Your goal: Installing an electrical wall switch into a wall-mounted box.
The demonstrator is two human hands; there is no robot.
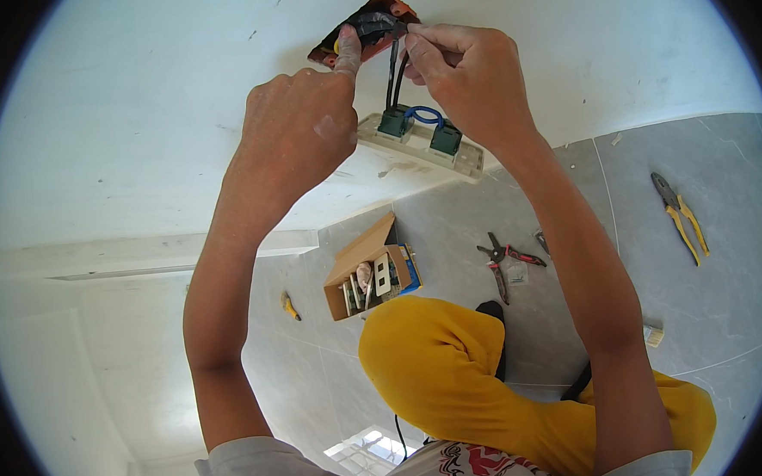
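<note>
An orange-rimmed wall box is set in the white wall, with a bundle of black-taped wires inside its opening. My left hand is closed at the box's lower edge, one digit pressed up against the bundle; its other fingertips are hidden. My right hand pinches at the bundle's right end, where two black wires run down. From these wires a white socket panel hangs tilted, back side showing. It carries two green terminal blocks joined by a looped blue wire.
On the grey tiled floor lie red-and-black wire strippers, yellow-handled pliers and a small yellow-handled tool. An open cardboard box holds switch plates and other parts. My yellow-trousered knee is bent below my arms.
</note>
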